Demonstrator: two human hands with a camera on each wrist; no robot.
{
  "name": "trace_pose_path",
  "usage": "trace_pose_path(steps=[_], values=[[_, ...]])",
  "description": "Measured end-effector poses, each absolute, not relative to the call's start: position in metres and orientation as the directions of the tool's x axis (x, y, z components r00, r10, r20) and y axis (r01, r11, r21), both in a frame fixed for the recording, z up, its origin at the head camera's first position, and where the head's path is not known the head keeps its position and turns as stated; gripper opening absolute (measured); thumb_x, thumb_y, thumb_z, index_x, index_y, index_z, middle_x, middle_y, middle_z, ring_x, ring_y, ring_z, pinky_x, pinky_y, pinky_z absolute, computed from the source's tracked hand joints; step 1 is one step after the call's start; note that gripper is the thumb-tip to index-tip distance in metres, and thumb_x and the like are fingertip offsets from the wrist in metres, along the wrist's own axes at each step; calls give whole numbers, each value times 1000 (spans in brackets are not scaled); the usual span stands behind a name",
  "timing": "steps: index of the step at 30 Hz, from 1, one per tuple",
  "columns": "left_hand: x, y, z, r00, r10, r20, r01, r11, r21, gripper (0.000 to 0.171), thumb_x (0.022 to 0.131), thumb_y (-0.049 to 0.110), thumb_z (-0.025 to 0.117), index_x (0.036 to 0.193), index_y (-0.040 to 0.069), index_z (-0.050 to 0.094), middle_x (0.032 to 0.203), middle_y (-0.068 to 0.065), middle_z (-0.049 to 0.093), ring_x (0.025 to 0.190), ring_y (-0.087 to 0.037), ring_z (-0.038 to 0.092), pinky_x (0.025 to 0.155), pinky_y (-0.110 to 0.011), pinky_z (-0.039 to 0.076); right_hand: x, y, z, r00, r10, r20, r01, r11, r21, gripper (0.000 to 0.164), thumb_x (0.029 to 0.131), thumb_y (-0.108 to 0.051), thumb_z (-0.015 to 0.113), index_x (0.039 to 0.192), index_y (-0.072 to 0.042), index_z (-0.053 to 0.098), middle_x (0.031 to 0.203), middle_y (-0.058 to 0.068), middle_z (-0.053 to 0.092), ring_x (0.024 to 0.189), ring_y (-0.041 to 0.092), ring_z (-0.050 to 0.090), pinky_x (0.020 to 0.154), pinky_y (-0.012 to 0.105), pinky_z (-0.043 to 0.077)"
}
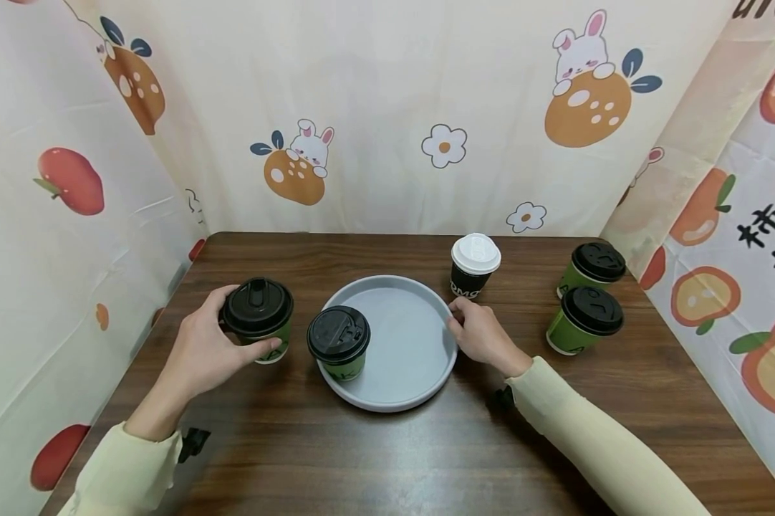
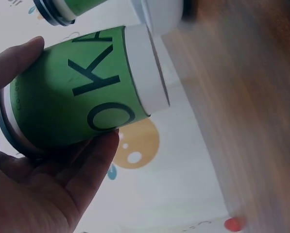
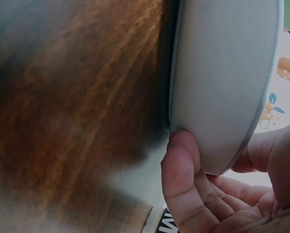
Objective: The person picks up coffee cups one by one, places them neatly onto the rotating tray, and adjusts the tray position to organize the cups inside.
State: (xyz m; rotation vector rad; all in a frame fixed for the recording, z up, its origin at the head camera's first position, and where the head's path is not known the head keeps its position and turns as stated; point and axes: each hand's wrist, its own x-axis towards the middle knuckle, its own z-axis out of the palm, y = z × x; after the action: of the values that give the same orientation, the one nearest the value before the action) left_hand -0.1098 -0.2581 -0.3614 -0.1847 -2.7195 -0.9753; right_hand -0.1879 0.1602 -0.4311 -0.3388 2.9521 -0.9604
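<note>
My left hand (image 1: 207,347) grips a green paper coffee cup (image 2: 81,87) with a black lid, thumb on one side and fingers round the other. In the left wrist view dark letters run along the cup's sleeve. Just right of it, a second green cup (image 1: 339,344) with a black lid stands upright on the left part of a round grey tray (image 1: 400,344). At the tray's right rim my right hand (image 1: 484,333) holds the edge. In the right wrist view its fingers (image 3: 179,170) press the outer wall from below, and the thumb lies over the rim.
A black cup with a white lid (image 1: 475,264) stands behind the tray, close to my right hand. Two more green cups, a nearer one (image 1: 584,322) and a farther one (image 1: 592,266), stand at the right of the wooden table (image 1: 362,466). Printed curtains (image 1: 374,143) enclose the table's back and sides.
</note>
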Motion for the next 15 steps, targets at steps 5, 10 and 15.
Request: trace_pose_path(steps=[5, 10, 15], values=[[-102, -257, -357, -961, 64, 267, 219, 766, 604, 93, 70, 45, 94, 142, 7, 49, 120, -15, 68, 107, -34, 64, 84, -55, 51, -188, 160, -431, -976, -210, 51, -200, 791, -579, 19, 100, -11, 62, 116, -1, 66, 93, 8, 71, 82, 21, 65, 73, 37, 55], [-97, -256, -356, -959, 95, 266, 239, 774, 586, 94, 68, 45, 96, 141, 8, 50, 116, -10, 70, 101, -28, 67, 82, -50, 51, -188, 160, -430, -977, -208, 41, -193, 792, -580, 20, 100, -12, 62, 117, -1, 66, 94, 8, 71, 82, 21, 65, 73, 37, 55], [-92, -256, -350, -961, 141, 239, 256, 784, 565, 94, 66, 49, 95, 139, 11, 50, 113, -6, 71, 85, -20, 65, 77, -43, 51, -187, 159, -429, -978, -205, 32, -185, 792, -582, 22, 100, -12, 61, 118, 0, 65, 95, 9, 71, 84, 22, 65, 74, 38, 55]])
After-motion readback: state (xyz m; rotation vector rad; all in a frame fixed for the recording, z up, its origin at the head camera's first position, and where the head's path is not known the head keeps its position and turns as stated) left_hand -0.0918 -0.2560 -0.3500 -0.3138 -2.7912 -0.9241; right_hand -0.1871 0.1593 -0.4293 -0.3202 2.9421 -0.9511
